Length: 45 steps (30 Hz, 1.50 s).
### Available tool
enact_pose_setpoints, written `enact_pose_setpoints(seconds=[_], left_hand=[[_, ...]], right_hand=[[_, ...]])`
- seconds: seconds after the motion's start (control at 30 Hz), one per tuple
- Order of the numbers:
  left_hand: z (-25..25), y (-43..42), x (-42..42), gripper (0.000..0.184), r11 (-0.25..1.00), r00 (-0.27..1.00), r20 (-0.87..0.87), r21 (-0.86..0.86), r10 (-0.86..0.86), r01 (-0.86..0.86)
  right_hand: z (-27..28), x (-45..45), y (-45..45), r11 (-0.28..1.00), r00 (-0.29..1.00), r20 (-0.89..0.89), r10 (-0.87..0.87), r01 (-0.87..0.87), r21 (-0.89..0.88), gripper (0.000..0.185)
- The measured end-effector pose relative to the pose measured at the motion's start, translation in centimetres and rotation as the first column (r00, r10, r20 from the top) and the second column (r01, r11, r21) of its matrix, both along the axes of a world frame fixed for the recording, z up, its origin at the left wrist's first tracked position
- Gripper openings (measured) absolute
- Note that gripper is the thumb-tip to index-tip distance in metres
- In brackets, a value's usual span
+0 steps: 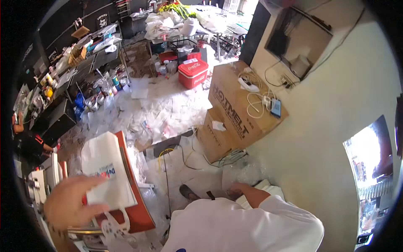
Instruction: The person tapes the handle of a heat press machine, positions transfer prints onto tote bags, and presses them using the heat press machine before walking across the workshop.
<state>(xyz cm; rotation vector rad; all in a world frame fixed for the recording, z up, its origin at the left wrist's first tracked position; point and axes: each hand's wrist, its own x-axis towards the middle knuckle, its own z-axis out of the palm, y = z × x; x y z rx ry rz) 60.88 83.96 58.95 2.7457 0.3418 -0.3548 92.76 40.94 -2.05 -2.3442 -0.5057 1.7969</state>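
My left hand (74, 202) is at the lower left, slightly blurred, with thumb and fingers apart. It reaches over the near left side of a stack of white printed bags (105, 155); whether it touches them I cannot tell. The stack lies on a reddish-brown board (140, 216), and white cut-out handles (115, 224) hang at its near end. My right hand (238, 189) is low beside my body, at a pile of white flat items (262, 187) by the wall. Its fingers are mostly hidden, so I cannot see whether it grips anything.
A large cardboard box (228, 101) with cables, a power strip and a phone (276, 108) stands against the right wall. Beyond are a red cooler (193, 73) and a cluttered table (205, 27). Scraps litter the floor (142, 111). Another person (31, 140) is at far left.
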Motion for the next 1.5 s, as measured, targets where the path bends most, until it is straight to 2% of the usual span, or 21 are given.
enact_pose_setpoints(seconds=[0.03, 0.07, 0.2, 0.33, 0.43, 0.53, 0.6, 0.67, 0.7, 0.73, 0.77, 0.93, 1.03, 1.07, 1.1, 1.13, 1.2, 1.23, 1.27, 1.33, 1.5], left_hand=[[-2.4, 3.9, 1.0, 0.052, 0.993, 0.993, -0.020, 0.000, 0.120, -0.120], [-5.0, 8.0, 2.4, 0.052, 0.973, 0.972, -0.037, 0.011, 0.232, -0.232], [-11.3, 15.0, 6.5, 0.052, 0.998, 0.972, -0.233, -0.029, 0.041, -0.049], [-13.9, 16.7, 12.7, 0.053, 0.959, 0.965, -0.255, -0.255, 0.053, -0.120], [-16.9, 20.3, 16.5, 0.054, 0.952, 0.979, -0.205, -0.301, -0.003, -0.060], [-20.5, 26.4, 19.7, 0.053, 0.953, 0.967, -0.250, -0.275, 0.055, -0.125], [-21.8, 30.0, 22.0, 0.054, 0.936, 0.945, -0.306, -0.285, 0.114, -0.205], [-23.8, 33.7, 23.8, 0.051, 0.908, 0.925, -0.331, -0.302, 0.188, -0.292], [-25.2, 34.9, 24.8, 0.047, 0.876, 0.942, -0.263, -0.379, 0.207, -0.298], [-26.8, 35.8, 25.9, 0.043, 0.823, 0.917, -0.285, -0.423, 0.278, -0.380], [-29.2, 36.3, 26.9, 0.041, 0.718, 0.897, -0.295, -0.539, 0.329, -0.441], [-39.4, 37.8, 34.5, 0.044, 0.423, 0.792, -0.536, -0.671, 0.291, -0.609], [-49.7, 39.4, 37.2, 0.040, 0.194, 0.636, -0.553, -0.653, 0.538, -0.732], [-56.4, 40.8, 36.7, 0.036, 0.134, 0.606, -0.521, -0.681, 0.601, -0.719], [-63.1, 42.3, 35.9, 0.029, 0.717, 0.869, -0.082, -0.531, 0.487, -0.452], [-64.7, 42.6, 37.6, 0.028, 0.838, 0.920, -0.080, -0.388, 0.383, -0.383], [-65.7, 42.7, 43.2, 0.025, 0.798, 0.845, -0.423, -0.356, 0.326, -0.486], [-66.4, 43.4, 46.1, 0.024, 0.787, 0.806, -0.510, -0.346, 0.299, -0.511], [-67.1, 44.4, 49.0, 0.023, 0.795, 0.794, -0.546, -0.341, 0.266, -0.501], [-68.7, 47.2, 55.4, 0.021, 0.830, 0.795, -0.576, -0.338, 0.190, -0.443], [-72.8, 56.5, 74.2, 0.015, 0.888, 0.794, -0.608, -0.347, 0.032, -0.301]], right_hand=[[-1.1, 1.0, 0.5, 0.998, 0.997, 0.056, -0.054, 0.052, 0.035, 0.031], [-2.3, 2.2, 1.7, 0.989, 0.986, 0.163, 0.036, -0.058, 0.133, 0.029], [1.1, 5.0, 10.6, 0.943, 0.955, 0.073, -0.287, 0.268, 0.198, 0.028], [-0.4, 7.6, 20.1, 0.882, 0.954, 0.297, 0.040, -0.173, 0.438, 0.046], [1.1, 8.7, 26.7, 0.852, 0.981, 0.180, 0.074, -0.156, 0.500, 0.053], [1.0, 11.3, 32.7, 0.785, 0.962, 0.021, 0.274, -0.236, 0.573, 0.055], [1.2, 12.8, 36.8, 0.892, 0.938, 0.030, 0.346, -0.339, 0.299, 0.064], [1.9, 16.7, 41.1, 0.883, 0.920, 0.120, 0.373, -0.392, 0.258, 0.065], [2.1, 19.0, 43.3, 0.874, 0.889, 0.221, 0.401, -0.444, 0.200, 0.067], [-0.6, 21.2, 45.5, 0.851, 0.893, 0.182, 0.412, -0.449, 0.271, 0.058], [-3.8, 23.1, 47.5, 0.895, 0.909, 0.045, 0.415, -0.417, 0.157, 0.054], [1.1, 31.9, 50.8, 0.954, 0.978, 0.017, 0.208, -0.207, 0.216, 0.057], [0.4, 35.7, 52.3, 0.964, 0.985, -0.044, 0.167, -0.154, 0.216, 0.056], [2.2, 36.8, 52.1, 0.971, 0.983, -0.062, 0.172, -0.159, 0.178, 0.056], [3.4, 38.1, 52.0, 0.976, 0.981, -0.083, 0.176, -0.163, 0.141, 0.055], [2.3, 39.2, 52.2, 0.970, 0.974, -0.064, 0.218, -0.209, 0.120, 0.050], [-2.3, 41.8, 52.2, 0.938, 0.938, -0.104, 0.332, -0.317, 0.138, 0.037], [0.3, 42.9, 51.9, 0.973, 0.976, 0.026, 0.216, -0.217, 0.079, 0.036], [-0.3, 44.5, 52.4, 0.993, 0.973, -0.196, 0.120, -0.119, 0.018, 0.038], [-0.3, 47.8, 52.4, 0.995, 0.926, -0.367, -0.086, 0.100, 0.020, 0.042], [-0.3, 58.1, 55.1, 0.965, 0.964, -0.080, -0.253, 0.258, 0.056, 0.059]])
